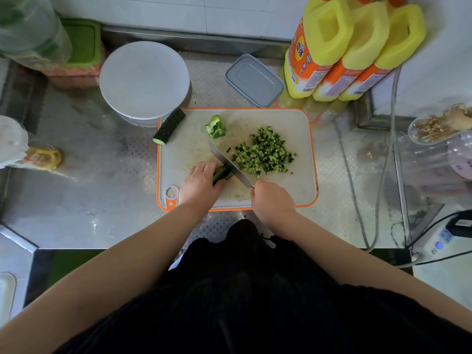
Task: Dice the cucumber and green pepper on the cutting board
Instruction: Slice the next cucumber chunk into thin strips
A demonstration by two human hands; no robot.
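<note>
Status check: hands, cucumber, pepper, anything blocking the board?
Left hand holds cucumber strips; right hand grips knife, blade on strips. Diced pile right of blade. Cucumber half and pepper uncut. Nothing blocking.

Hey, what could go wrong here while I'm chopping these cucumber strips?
1. The left hand grips the cucumber strips right beside the knife blade, so a slip might nick a fingertip.
2. The cucumber piece overhangs the cutting board edge and may roll onto the counter.
3. The diced cucumber pile sits close to the blade; sweeping strokes might scatter it.
</note>
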